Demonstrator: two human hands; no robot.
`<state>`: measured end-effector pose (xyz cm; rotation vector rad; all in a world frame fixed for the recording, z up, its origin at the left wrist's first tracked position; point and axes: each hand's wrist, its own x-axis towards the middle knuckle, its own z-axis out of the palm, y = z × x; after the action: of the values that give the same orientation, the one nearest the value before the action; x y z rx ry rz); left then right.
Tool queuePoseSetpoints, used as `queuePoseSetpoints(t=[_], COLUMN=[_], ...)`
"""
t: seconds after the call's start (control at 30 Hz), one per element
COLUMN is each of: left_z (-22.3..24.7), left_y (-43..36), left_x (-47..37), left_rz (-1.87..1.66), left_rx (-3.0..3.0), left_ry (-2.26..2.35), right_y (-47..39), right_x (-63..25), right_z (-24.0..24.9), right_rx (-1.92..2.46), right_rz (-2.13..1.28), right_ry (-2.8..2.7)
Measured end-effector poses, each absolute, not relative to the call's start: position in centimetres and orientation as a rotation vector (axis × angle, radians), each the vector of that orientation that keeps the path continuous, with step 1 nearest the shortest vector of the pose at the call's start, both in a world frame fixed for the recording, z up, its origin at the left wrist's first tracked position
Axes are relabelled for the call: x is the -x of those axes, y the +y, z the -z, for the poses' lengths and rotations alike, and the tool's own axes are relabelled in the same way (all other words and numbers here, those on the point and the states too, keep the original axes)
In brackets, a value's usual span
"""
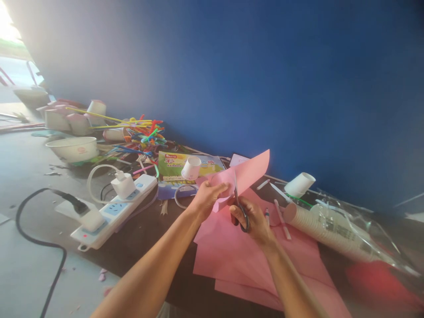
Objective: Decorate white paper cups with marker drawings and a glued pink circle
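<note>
Blue covers the wall (265,79) along the far edge of a dark table (132,247); bright light comes in from the left, where the surface looks paler and hazy. Near the table's middle the left hand (209,198) pinches a pink sheet (253,170) between thumb and fingers, raised off the table. The right hand (253,218) is closed round the handles of one pair of scissors (236,194), blades against the sheet; how far they are parted I cannot tell. Beneath lie pink papers (228,260), at least two, overlapping toward the near edge and partly covered by the right forearm; both forearms are cut off below. Toward the left edge are one power strip (134,198) bearing two white adapters (123,185), one white bowl (74,150), and coloured pipe cleaners (149,134) too tangled to count. One paper cup (191,168) hides some lettering on a colour-paper pack (167,179); another cup (300,185) is near the far edge. Toward the right edge lies one long cup stack (308,221), partly veiled by clear plastic (351,214), near something red (380,282), badly blurred.
</note>
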<state>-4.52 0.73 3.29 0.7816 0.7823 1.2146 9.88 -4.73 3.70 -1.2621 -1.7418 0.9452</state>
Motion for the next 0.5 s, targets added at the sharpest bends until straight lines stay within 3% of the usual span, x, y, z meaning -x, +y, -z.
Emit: queuePoseSetpoints(t=[0.5], left_z=[-3.54], left_y=[0.92], left_x=[5.31], left_rz=[-1.207], left_rx=[-0.987], left_ry=[0.765], right_y=[-4.51], right_x=[-10.00], right_z=[-2.93], right_rx=[1.301], right_rz=[-0.907], right_ry=[-1.773])
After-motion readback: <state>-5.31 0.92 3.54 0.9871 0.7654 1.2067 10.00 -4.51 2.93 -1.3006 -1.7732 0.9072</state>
